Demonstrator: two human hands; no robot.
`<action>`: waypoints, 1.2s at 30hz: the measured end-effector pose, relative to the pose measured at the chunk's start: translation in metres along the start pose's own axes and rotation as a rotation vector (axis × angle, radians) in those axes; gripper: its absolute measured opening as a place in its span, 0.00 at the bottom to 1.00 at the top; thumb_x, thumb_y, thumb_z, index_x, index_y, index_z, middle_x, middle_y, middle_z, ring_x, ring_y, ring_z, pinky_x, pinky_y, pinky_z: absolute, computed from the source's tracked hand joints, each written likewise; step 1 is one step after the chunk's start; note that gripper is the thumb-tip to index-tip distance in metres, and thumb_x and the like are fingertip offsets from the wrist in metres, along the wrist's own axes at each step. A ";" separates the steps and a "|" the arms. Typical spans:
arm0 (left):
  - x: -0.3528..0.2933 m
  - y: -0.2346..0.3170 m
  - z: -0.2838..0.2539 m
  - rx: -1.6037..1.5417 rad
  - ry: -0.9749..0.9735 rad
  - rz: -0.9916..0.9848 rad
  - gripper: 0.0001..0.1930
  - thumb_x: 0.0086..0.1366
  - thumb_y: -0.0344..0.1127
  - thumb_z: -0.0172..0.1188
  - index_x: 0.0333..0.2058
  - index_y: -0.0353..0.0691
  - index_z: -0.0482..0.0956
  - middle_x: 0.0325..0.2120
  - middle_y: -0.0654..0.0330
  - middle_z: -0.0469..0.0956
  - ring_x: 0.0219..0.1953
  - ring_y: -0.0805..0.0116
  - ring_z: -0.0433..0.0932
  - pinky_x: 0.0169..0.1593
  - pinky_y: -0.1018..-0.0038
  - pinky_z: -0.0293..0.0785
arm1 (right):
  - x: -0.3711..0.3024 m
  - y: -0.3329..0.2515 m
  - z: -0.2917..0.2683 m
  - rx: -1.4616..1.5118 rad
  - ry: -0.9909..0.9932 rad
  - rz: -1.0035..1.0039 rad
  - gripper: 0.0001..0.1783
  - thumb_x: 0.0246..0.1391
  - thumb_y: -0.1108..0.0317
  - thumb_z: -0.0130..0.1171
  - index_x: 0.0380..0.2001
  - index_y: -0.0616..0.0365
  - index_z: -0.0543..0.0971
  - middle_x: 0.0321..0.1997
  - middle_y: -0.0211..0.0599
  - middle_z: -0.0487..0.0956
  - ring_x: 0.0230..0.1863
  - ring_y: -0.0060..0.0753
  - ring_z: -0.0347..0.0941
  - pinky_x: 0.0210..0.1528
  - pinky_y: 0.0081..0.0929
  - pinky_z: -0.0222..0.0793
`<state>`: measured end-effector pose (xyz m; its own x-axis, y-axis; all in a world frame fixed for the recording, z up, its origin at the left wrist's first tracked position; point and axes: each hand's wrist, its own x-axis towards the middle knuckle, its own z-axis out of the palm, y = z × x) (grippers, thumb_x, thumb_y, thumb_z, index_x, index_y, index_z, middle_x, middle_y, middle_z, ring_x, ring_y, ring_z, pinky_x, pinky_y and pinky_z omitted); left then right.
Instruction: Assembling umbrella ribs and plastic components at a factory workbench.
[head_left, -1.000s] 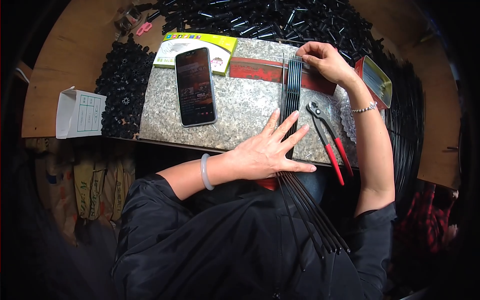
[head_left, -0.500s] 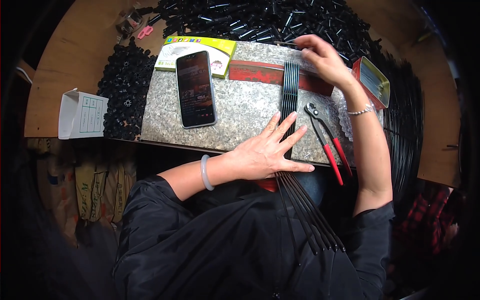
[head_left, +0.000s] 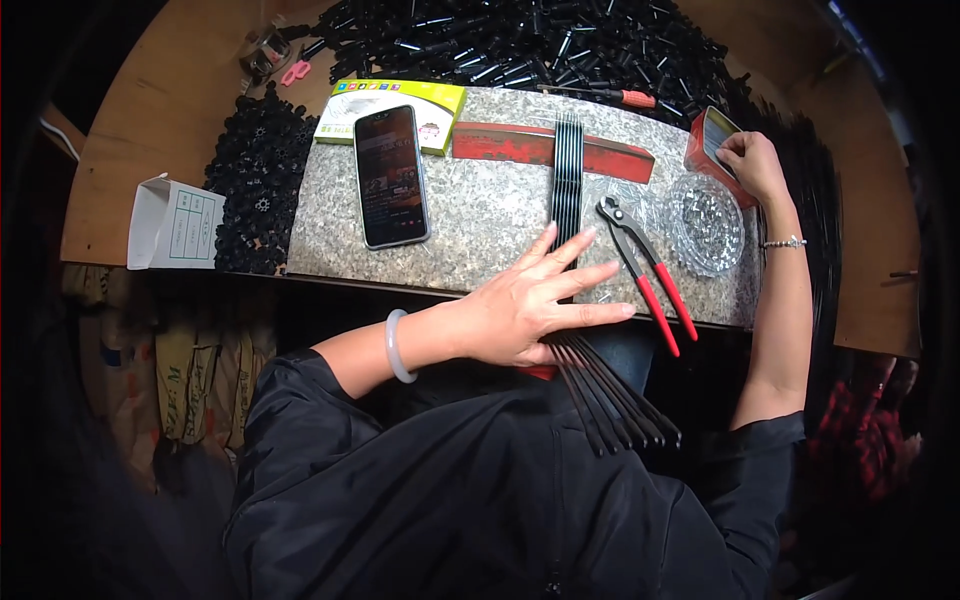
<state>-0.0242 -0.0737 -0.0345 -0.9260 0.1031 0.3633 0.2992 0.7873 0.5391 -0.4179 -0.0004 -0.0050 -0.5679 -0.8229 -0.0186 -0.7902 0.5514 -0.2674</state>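
My left hand (head_left: 515, 305) lies with fingers spread across a row of thin black rods (head_left: 567, 205). The rods run from the stone-patterned board (head_left: 480, 240) down toward my lap, where their ends fan out. Their far part crosses a red metal bar (head_left: 505, 143). At the right my right hand (head_left: 757, 165) reaches to an open red tin (head_left: 712, 140) of thin metal pieces, fingertips pinched at its opening; what they hold, if anything, is too small to tell. Red-handled pliers (head_left: 640, 260) lie right of the rods, beside a clear round dish (head_left: 705, 225) of small shiny pieces.
A phone (head_left: 390, 180) lies left on the board against a green-white box (head_left: 440, 105). Black parts (head_left: 500, 45) are heaped behind, near an orange-handled tool (head_left: 638, 98). More black pieces (head_left: 255, 180) and a white carton (head_left: 175, 225) stand left. Another person's checked red sleeve (head_left: 860, 430) shows lower right.
My right hand has moved right from behind the red bar to the red tin, uncovering the orange-handled tool and the clear dish. My left hand stays spread on the rods.
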 end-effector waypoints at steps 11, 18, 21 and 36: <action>0.043 0.069 -0.062 -0.477 0.100 0.122 0.21 0.59 0.36 0.61 0.51 0.39 0.74 0.45 0.56 0.78 0.50 0.56 0.75 0.57 0.52 0.64 | 0.000 0.015 0.002 -0.062 0.099 -0.061 0.09 0.48 0.67 0.59 0.31 0.62 0.78 0.28 0.48 0.78 0.33 0.44 0.76 0.37 0.35 0.69; 0.046 0.078 -0.061 -0.378 0.128 0.132 0.16 0.56 0.30 0.63 0.45 0.37 0.78 0.37 0.56 0.81 0.40 0.59 0.80 0.51 0.61 0.73 | -0.099 -0.059 -0.041 0.414 0.517 -0.367 0.07 0.59 0.71 0.48 0.36 0.64 0.72 0.29 0.39 0.74 0.31 0.32 0.72 0.36 0.23 0.66; 0.040 0.078 -0.060 -0.162 0.259 0.197 0.12 0.55 0.31 0.65 0.39 0.35 0.80 0.32 0.58 0.82 0.36 0.63 0.82 0.48 0.64 0.75 | -0.187 -0.118 -0.053 0.665 0.348 -0.615 0.07 0.55 0.81 0.45 0.34 0.64 0.73 0.28 0.33 0.69 0.29 0.20 0.62 0.33 0.16 0.59; 0.041 0.077 -0.057 -0.062 0.275 0.227 0.12 0.53 0.33 0.66 0.37 0.37 0.82 0.32 0.59 0.82 0.33 0.64 0.82 0.46 0.65 0.76 | -0.257 -0.143 -0.057 0.402 0.534 -0.826 0.15 0.38 0.80 0.62 0.34 0.58 0.80 0.20 0.27 0.62 0.24 0.29 0.58 0.31 0.27 0.57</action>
<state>-0.0259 -0.0438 0.0652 -0.7402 0.0976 0.6653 0.5115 0.7240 0.4629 -0.1718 0.1402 0.0929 0.0055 -0.7005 0.7137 -0.8981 -0.3173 -0.3045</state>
